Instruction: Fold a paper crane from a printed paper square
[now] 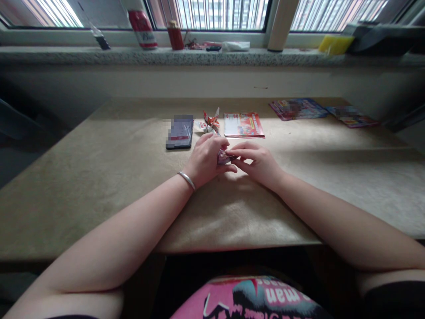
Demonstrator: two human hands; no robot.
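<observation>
Between my two hands is a small piece of folded, purple patterned paper [224, 157]. My left hand [208, 156] is closed on its left part, with the thumb stretched along the near side. My right hand [257, 160] pinches the paper's right end between thumb and fingertips. The fingers hide much of its shape. Just beyond my left hand stands a red and white folded-paper figure [211, 119] with pointed tips. To its right lies a stack of red and white printed paper sheets [245, 125].
A phone [180, 132] lies left of the paper figure. Colourful printed sheets [298, 109] lie at the table's back right, with more sheets [352, 116] beside them. The windowsill [199, 57] holds a red can [142, 29], a red lighter-like object [175, 36] and a yellow item [336, 44].
</observation>
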